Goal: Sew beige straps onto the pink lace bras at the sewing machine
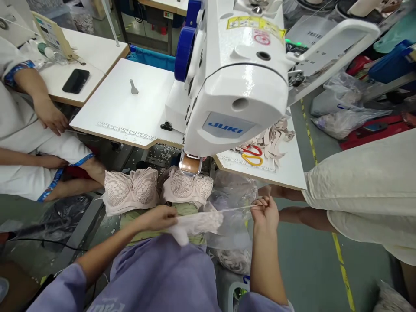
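Over my lap, my left hand (164,216) is closed on one end of a pale pink lace bra piece (203,222), which hangs partly folded. A thin strap (238,209) runs taut from its other end to my right hand (265,210), whose fingers are pinched around it. Beyond my left hand, a pink lace bra (131,190) rests on the green cloth (143,225) across my thighs. Beside it, a second pink bra (187,186) sits just below the sewing machine head (237,108).
Red and yellow scissors (251,155) and pink fabric strips (274,138) lie on the table's right part. A small grey tool (133,87) is on the white tabletop (130,108). One person sits at left near a phone (76,81); another person's legs are at right. Plastic bags (230,195) hang below.
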Tool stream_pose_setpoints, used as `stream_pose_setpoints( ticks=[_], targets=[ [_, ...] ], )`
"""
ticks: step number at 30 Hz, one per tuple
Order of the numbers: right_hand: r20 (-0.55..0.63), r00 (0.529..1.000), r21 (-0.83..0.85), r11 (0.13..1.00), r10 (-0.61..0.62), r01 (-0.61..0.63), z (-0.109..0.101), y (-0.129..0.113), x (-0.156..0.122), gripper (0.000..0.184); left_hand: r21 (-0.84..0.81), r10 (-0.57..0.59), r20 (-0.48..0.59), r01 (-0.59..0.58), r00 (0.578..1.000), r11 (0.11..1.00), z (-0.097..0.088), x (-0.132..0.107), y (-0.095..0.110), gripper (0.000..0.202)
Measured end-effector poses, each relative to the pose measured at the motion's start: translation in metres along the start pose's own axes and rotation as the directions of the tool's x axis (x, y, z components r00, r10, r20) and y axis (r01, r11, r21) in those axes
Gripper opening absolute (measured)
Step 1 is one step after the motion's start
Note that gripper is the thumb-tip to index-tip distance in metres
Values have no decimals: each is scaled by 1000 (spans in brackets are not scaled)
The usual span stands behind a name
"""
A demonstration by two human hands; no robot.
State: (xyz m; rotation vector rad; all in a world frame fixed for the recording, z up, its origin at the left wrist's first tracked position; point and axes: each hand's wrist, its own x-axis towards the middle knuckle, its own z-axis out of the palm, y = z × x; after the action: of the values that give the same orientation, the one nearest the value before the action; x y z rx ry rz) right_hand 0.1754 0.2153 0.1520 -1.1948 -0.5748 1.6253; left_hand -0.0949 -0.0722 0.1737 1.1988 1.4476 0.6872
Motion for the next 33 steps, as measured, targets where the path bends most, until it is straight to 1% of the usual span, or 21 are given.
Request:
stream_pose_setpoints(
  ticks=[3, 4, 5, 6, 8, 9, 10, 11, 12, 13, 14, 16, 18, 19, 21, 23, 24, 27, 28, 30, 33],
  targets=[
    [-123, 992, 26, 999, -30, 33, -9, -17, 16, 30, 69, -83, -173, 96, 981, 993, -36, -17, -15, 22],
    [-148, 987, 31, 997, -59, 64, -8, -23, 20, 30, 84, -103, -264, 129, 959, 988, -44, -19, -20, 22],
    [-167, 981, 32, 994, -98, 105, -5, -29, 23, 29, 93, -117, -368, 161, 923, 982, -49, -18, -25, 22],
    [-181, 973, 28, 988, -143, 151, 0, -31, 24, 28, 96, -122, -479, 190, 869, 977, -52, -15, -30, 22],
    [-197, 954, 18, 972, -226, 234, 13, -23, 19, 25, 93, -104, -683, 228, 723, 969, -52, -4, -39, 28],
    [-179, 951, 3, 966, -253, 257, 22, -14, 12, 22, 94, -83, -758, 234, 647, 968, -49, 3, -42, 31],
    [-126, 953, -38, 962, -274, 272, 31, -2, 1, 20, 100, -55, -810, 230, 584, 968, -46, 10, -44, 34],
    [-43, 957, -94, 955, -286, 282, 40, 12, -14, 19, 115, -22, -838, 216, 545, 970, -43, 16, -43, 35],
    [115, 951, -213, 928, -287, 306, 49, 26, -30, 20, 137, 12, -842, 192, 539, 972, -40, 21, -40, 34],
    [292, 914, -338, 864, -280, 373, 58, 39, -49, 19, 164, 47, -826, 158, 561, 974, -38, 25, -34, 32],
    [447, 855, -423, 781, -262, 460, 66, 49, -68, 18, 193, 83, -793, 119, 603, 974, -36, 27, -26, 29],
    [679, 714, -489, 621, -170, 613, 78, 61, -102, 14, 222, 145, -674, 11, 724, 975, -35, 27, -2, 26],
    [791, 607, -472, 551, -82, 689, 86, 63, -126, 11, 193, 192, -538, -101, 821, 976, -37, 22, 25, 26],
    [814, 578, -463, 542, -53, 701, 88, 61, -134, 11, 173, 207, -485, -139, 850, 975, -38, 19, 39, 27],
    [824, 566, -465, 537, -27, 703, 91, 56, -144, 10, 190, 224, -404, -159, 887, 969, -39, 12, 61, 28],
    [823, 568, -492, 512, 9, 705, 93, 52, -148, 11, 286, 240, -379, -133, 894, 949, -40, 7, 73, 34],
    [829, 558, -500, 494, 36, 711, 94, 50, -149, 10, 334, 250, -372, -122, 894, 935, -39, 6, 75, 36],
    [846, 512, -517, 458, 147, 723, 99, 45, -149, 10, 413, 279, -364, -114, 889, 904, -33, 6, 71, 23],
    [844, 504, -527, 455, 183, 717, 101, 44, -148, 11, 441, 289, -363, -110, 886, 891, -30, 7, 69, 23],
    [837, 491, -545, 460, 242, 701, 107, 41, -146, 11, 528, 329, -375, -92, 867, 844, -25, 8, 63, 29],
    [844, 460, -535, 490, 274, 688, 113, 38, -141, 11, 625, 387, -399, -63, 831, 778, -21, 9, 59, 34]
  ],
)
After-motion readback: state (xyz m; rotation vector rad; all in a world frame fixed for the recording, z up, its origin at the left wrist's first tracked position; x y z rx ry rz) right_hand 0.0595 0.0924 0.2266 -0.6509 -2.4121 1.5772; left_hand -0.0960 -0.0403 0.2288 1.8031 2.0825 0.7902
